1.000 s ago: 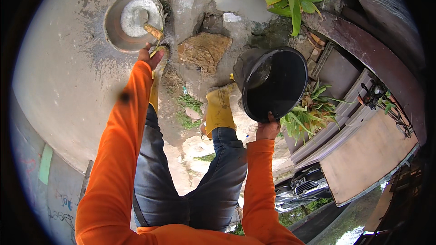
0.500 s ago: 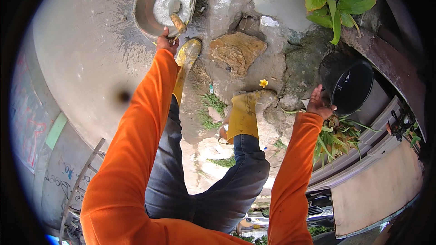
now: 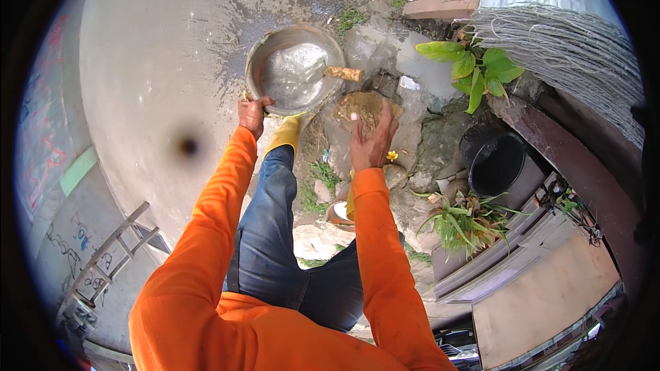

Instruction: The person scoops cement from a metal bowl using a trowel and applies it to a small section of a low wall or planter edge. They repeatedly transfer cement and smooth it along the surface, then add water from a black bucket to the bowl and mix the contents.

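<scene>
My left hand [image 3: 253,115] grips the near left rim of a round grey basin [image 3: 256,62]. Wet grey stuff lies in the basin, and a trowel [image 3: 344,73] rests there with its worn wooden handle sticking out over the right rim. Whether the basin touches the ground or is tipped up is hard to tell. My right hand [image 3: 373,139] holds nothing; its thumb and fingers are spread above a flat brown rock [image 3: 354,104], just short of the basin's right side. From this angle I cannot tell if it touches the rock.
A black bucket [image 3: 496,165] stands at the right, beside a spiky potted plant [image 3: 462,223]. Broad green leaves [image 3: 474,69] and a bundle of grey wire [image 3: 564,48] are at the far right. A ladder [image 3: 110,261] leans at the left wall. My yellow boot [image 3: 284,134] is close to the basin.
My right hand has moved left from beside the black bucket to above the rock, near the basin. The trowel's handle, earlier pointing toward me, now points right across the rim.
</scene>
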`<state>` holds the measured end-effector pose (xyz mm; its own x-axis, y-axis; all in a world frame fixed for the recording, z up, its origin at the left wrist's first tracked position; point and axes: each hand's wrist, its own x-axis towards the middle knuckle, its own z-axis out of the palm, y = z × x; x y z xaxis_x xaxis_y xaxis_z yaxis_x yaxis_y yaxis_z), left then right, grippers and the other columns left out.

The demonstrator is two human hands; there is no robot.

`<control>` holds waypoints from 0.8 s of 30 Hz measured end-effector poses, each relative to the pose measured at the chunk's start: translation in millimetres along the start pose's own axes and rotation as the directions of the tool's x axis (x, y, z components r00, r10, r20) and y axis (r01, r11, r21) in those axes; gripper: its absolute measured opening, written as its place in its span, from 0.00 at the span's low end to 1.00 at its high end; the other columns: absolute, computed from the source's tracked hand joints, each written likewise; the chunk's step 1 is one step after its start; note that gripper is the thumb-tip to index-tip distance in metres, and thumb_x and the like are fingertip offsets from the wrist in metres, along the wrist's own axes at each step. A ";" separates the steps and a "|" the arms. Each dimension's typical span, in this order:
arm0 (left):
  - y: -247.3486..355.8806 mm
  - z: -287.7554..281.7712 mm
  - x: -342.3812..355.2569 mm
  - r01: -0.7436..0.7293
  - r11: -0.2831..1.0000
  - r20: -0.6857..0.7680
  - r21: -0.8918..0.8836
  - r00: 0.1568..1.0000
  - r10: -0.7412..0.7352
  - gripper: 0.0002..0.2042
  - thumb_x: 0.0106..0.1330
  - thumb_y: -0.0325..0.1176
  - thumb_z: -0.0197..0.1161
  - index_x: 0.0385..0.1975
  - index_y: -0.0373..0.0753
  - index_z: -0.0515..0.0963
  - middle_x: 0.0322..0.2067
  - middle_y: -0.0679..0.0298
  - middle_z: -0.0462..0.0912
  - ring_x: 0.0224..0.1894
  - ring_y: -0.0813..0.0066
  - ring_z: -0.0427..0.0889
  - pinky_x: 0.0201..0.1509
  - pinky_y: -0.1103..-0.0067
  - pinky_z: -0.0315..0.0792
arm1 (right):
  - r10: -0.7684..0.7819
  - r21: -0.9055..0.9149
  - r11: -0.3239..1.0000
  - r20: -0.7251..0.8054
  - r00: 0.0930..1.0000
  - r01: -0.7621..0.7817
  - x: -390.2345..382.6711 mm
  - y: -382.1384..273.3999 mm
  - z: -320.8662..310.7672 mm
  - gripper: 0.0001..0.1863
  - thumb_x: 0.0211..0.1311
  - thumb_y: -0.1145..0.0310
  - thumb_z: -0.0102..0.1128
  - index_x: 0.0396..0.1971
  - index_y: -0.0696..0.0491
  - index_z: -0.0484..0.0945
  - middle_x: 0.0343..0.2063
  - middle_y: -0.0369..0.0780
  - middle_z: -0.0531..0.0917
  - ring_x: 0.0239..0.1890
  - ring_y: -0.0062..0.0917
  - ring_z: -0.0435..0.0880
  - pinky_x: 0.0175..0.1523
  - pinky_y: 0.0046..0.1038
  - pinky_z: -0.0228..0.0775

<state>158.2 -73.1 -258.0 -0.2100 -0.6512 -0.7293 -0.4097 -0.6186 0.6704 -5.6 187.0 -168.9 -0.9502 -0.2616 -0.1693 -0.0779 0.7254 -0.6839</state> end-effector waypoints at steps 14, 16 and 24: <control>299.9 -74.3 -257.3 -0.227 0.830 0.415 0.509 0.910 -0.005 0.09 0.45 0.29 0.71 0.18 0.30 0.79 0.16 0.63 0.77 0.23 0.75 0.75 0.29 0.72 0.70 | -0.053 -0.397 0.653 0.826 0.562 0.645 -15.1 -292.7 -221.8 0.17 0.61 0.65 0.67 0.46 0.57 0.80 0.47 0.51 0.86 0.50 0.47 0.87 0.53 0.51 0.76; 328.5 -77.5 -268.9 -0.274 0.813 0.483 0.514 0.875 -0.010 0.10 0.45 0.30 0.72 0.19 0.30 0.80 0.17 0.61 0.78 0.23 0.73 0.76 0.30 0.70 0.71 | -0.364 -0.326 0.425 0.793 0.489 0.844 -2.7 -329.4 -244.0 0.15 0.60 0.68 0.65 0.46 0.55 0.81 0.45 0.45 0.85 0.50 0.42 0.86 0.47 0.49 0.76; 407.2 -108.1 -269.9 -0.434 0.749 0.557 0.500 0.824 0.106 0.13 0.43 0.33 0.73 0.22 0.29 0.82 0.22 0.53 0.85 0.26 0.62 0.85 0.34 0.67 0.76 | -0.561 -0.358 -0.009 0.775 0.291 0.934 22.1 -400.6 -253.2 0.16 0.59 0.72 0.63 0.47 0.51 0.86 0.47 0.43 0.80 0.45 0.38 0.83 0.44 0.44 0.76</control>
<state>143.9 -196.7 226.7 -0.7106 -0.3573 -0.6061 -0.6599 0.0396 0.7503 -71.8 51.9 280.9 0.0006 -0.9764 -0.2159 -0.9945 -0.0232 0.1020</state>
